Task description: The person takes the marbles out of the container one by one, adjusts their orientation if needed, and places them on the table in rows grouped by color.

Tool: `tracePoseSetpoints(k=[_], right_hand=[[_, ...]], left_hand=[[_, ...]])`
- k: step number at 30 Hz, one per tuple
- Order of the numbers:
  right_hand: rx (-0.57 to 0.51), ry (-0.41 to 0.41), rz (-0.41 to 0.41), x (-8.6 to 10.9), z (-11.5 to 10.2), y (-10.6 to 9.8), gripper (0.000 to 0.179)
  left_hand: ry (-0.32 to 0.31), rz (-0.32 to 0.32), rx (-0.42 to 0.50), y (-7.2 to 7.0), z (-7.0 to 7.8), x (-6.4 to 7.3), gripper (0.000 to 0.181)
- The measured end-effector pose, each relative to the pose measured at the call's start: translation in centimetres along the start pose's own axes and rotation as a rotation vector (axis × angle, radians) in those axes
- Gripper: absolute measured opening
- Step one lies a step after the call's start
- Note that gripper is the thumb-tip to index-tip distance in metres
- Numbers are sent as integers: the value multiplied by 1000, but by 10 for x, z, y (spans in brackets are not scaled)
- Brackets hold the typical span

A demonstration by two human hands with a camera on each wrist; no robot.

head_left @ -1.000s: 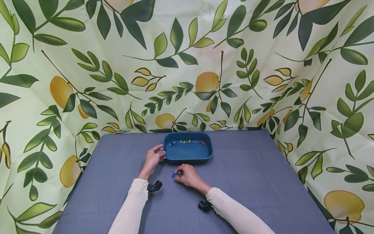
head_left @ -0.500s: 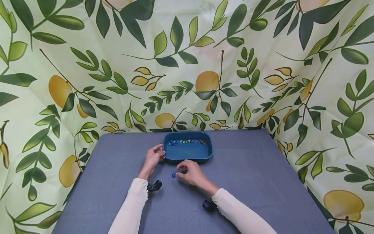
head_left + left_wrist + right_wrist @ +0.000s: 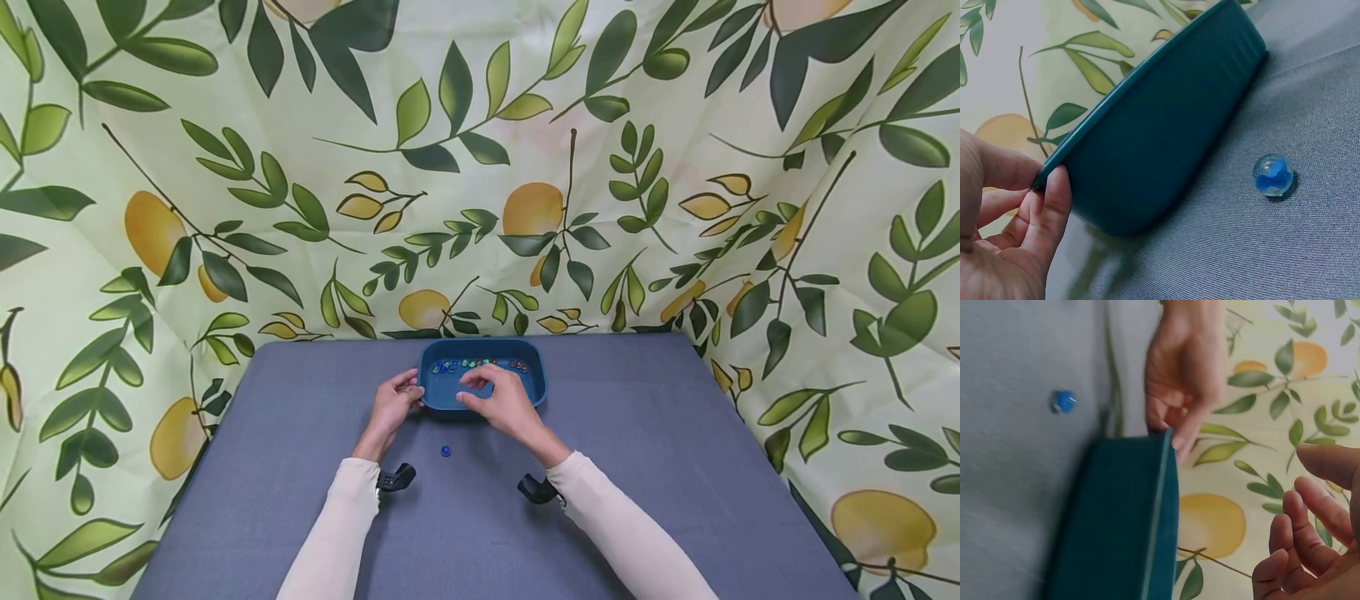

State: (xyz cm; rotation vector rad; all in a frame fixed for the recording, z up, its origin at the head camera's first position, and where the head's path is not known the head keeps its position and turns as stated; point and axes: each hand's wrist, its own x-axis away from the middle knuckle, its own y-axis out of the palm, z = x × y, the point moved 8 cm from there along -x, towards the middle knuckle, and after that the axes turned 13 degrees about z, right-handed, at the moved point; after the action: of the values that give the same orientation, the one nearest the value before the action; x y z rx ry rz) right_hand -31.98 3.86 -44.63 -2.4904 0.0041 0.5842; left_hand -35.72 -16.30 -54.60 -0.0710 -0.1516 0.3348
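Blue marble [image 3: 446,451] on grey cloth [image 3: 637,408], other marbles [image 3: 471,363] behind bin wall [image 3: 1141,137].

Right hand [image 3: 508,404] partly hides tray [image 3: 446,391]; its marbles [image 3: 452,366] indistinct.

So I'm counting one bench [image 3: 637,433], one tub [image 3: 1147,131] and a single loose blue marble [image 3: 1274,175]. The tub's marbles [image 3: 445,367] sit in three bunches, too tiny to count for sure. Also two hands, one left hand [image 3: 392,414] and one right hand [image 3: 508,405], plus two sleeves [image 3: 337,533].
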Motion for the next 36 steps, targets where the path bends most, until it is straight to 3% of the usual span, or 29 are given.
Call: tracePoseSetpoints(k=[11, 22, 36], right_hand=[[-67, 86, 52, -37, 10, 0, 22], [-70, 138, 28, -53, 32, 20, 32], [-3, 228, 30, -66, 69, 41, 31]], left_hand=[[11, -1, 5, 0, 0, 2, 48], [4, 4, 11, 0, 0, 3, 47], [-2, 12, -4, -1, 0, 4, 47]])
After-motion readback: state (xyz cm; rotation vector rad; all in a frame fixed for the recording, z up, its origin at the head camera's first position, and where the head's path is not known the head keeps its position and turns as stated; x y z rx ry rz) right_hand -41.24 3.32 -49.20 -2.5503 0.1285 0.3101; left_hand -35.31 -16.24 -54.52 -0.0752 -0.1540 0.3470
